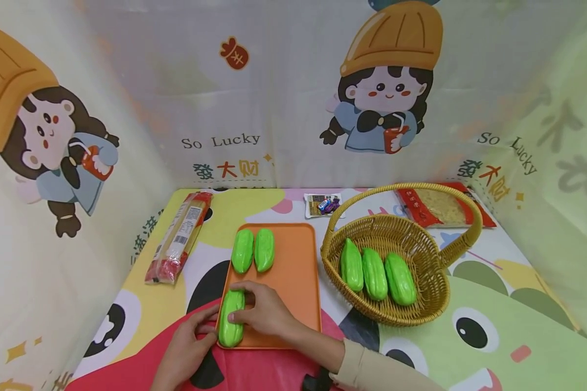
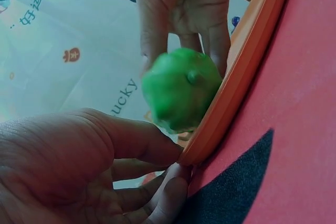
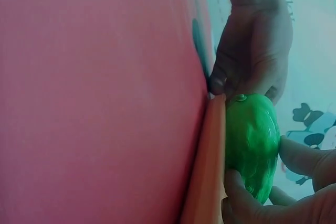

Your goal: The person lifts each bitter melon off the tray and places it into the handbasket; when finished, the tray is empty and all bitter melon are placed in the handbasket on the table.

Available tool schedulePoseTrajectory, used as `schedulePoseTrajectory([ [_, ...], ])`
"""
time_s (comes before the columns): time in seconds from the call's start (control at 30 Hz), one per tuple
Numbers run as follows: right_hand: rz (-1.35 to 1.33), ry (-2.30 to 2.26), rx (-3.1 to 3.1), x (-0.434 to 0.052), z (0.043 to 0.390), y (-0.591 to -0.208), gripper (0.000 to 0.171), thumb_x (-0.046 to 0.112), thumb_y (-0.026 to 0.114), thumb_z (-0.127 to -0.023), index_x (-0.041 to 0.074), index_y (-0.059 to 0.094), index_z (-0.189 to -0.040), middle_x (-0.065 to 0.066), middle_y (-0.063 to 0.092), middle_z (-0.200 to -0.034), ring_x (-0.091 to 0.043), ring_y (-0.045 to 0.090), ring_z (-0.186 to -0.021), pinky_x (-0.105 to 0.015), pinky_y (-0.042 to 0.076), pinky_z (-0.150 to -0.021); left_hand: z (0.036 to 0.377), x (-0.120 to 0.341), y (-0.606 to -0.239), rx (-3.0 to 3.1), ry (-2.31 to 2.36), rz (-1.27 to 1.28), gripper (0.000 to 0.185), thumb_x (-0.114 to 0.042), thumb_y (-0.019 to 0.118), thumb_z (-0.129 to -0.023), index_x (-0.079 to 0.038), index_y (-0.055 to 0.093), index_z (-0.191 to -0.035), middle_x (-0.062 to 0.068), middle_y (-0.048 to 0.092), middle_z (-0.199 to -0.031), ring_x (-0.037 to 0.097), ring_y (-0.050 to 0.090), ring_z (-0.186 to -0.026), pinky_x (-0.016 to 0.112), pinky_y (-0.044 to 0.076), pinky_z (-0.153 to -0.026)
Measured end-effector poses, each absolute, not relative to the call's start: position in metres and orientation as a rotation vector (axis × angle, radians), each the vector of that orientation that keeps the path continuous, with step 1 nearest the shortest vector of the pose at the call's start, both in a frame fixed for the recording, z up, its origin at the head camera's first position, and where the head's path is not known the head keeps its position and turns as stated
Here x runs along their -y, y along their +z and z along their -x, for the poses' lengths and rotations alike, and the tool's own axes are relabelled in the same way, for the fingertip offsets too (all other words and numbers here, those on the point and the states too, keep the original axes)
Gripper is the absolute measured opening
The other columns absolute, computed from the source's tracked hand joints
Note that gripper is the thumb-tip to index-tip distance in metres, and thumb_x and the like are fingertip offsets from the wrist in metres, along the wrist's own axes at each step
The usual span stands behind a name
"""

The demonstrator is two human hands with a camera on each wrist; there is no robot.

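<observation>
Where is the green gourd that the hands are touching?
In the head view, the green gourd lies at the near-left corner of the orange tray, between the left hand and right hand.

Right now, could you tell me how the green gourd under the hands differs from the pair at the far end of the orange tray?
The near gourd lies alone at the orange tray's front left edge; the far pair lies side by side, touching, at the back. The right hand rests its fingers on the near gourd, and the left hand touches the tray edge beside it; nothing touches the far pair. All share the same glossy green, ridged look.
</observation>
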State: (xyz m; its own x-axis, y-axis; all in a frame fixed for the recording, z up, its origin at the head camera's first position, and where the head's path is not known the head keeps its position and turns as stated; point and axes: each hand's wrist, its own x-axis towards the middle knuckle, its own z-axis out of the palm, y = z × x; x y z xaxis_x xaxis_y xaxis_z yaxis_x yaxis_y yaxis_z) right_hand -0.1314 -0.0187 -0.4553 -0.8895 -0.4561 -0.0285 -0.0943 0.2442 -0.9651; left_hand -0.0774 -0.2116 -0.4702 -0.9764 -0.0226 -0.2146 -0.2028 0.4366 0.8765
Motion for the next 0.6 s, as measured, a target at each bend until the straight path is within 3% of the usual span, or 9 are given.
schedulePoseTrajectory([
  [0.23, 0.568, -1.672, -2.236, 0.007, 0.12, -0.438, 0.052, 0.021, 0.084, -0.08, 0.024, 0.066, -0.128, 0.015, 0.063, -0.119, -0.008, 0.061, -0.104, -0.034, 0.05, -0.088, 0.078, 0.212, -0.471, -2.525, 1.548, 0.192, 0.047, 0.003, 0.061, -0.088, -0.003, 0.058, -0.135, 0.007, 0.063, -0.121, 0.016, 0.065, -0.093, 0.028, 0.052, -0.075],
  [0.43, 0.593, -1.707, -2.192, -0.011, 0.109, -0.414, 0.051, 0.025, 0.084, -0.079, 0.036, 0.066, -0.126, 0.019, 0.062, -0.12, -0.007, 0.06, -0.106, -0.034, 0.051, -0.085, 0.078, 0.211, -0.471, -2.521, 1.564, 0.202, 0.047, 0.004, 0.061, -0.088, -0.003, 0.058, -0.134, 0.008, 0.063, -0.122, 0.016, 0.064, -0.092, 0.028, 0.052, -0.076],
  [0.6, 0.538, -1.828, -2.041, -0.032, 0.102, -0.394, 0.05, 0.024, 0.083, -0.08, 0.035, 0.066, -0.126, 0.012, 0.061, -0.125, -0.014, 0.06, -0.111, -0.031, 0.054, -0.079, 0.078, 0.212, -0.471, -2.515, 1.573, 0.218, 0.048, 0.004, 0.062, -0.087, -0.002, 0.058, -0.135, 0.008, 0.063, -0.119, 0.017, 0.064, -0.091, 0.028, 0.052, -0.077],
])
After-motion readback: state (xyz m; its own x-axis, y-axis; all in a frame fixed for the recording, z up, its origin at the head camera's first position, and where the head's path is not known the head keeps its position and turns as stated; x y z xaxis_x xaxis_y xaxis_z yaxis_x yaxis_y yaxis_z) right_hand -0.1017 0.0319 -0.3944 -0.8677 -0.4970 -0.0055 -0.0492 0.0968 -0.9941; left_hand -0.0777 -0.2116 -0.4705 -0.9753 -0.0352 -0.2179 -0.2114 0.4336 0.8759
